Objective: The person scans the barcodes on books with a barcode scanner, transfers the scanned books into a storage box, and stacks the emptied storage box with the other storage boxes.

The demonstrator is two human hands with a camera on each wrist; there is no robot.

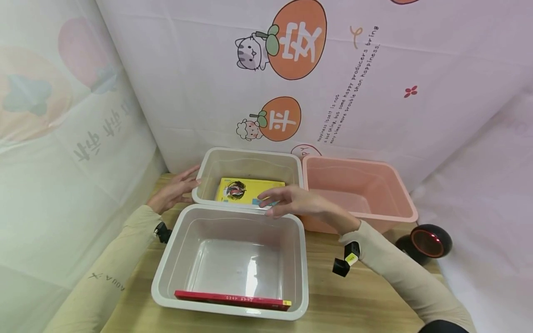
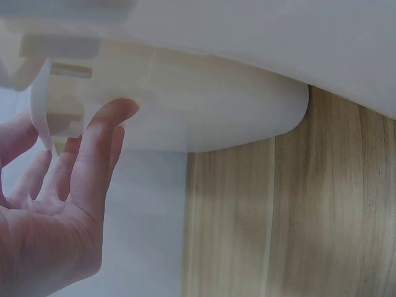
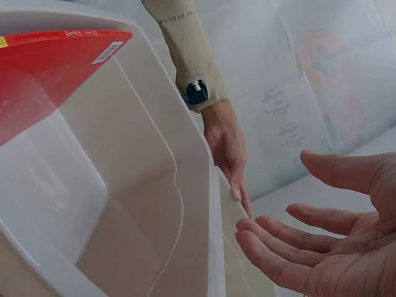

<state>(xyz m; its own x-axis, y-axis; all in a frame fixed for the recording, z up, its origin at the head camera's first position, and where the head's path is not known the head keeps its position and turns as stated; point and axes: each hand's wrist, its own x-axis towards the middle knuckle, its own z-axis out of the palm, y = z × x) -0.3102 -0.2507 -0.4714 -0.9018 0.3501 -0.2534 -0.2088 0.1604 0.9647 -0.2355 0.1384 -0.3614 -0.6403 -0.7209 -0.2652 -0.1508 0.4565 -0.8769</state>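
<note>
A beige plastic bin (image 1: pixel 254 156) stands at the back with a yellow book (image 1: pixel 250 186) lying in it. My left hand (image 1: pixel 175 188) holds its left rim; in the left wrist view, fingers (image 2: pixel 93 154) bend against the outer wall under the lip. My right hand (image 1: pixel 293 201) hovers with loosely bent, spread fingers over the seam between this bin and a light grey bin (image 1: pixel 241 256) in front, partly covering the yellow book. Nothing lies in its grasp in the right wrist view. A thin red book (image 1: pixel 233 299) stands on edge along the grey bin's near wall.
A pink bin (image 1: pixel 358 187) sits right of the beige one, against the patterned cloth backdrop (image 1: pixel 208 83). A black round device (image 1: pixel 430 241) with a red light stands at the right edge of the wooden table (image 1: pixel 350 296). Cloth hangs on both sides.
</note>
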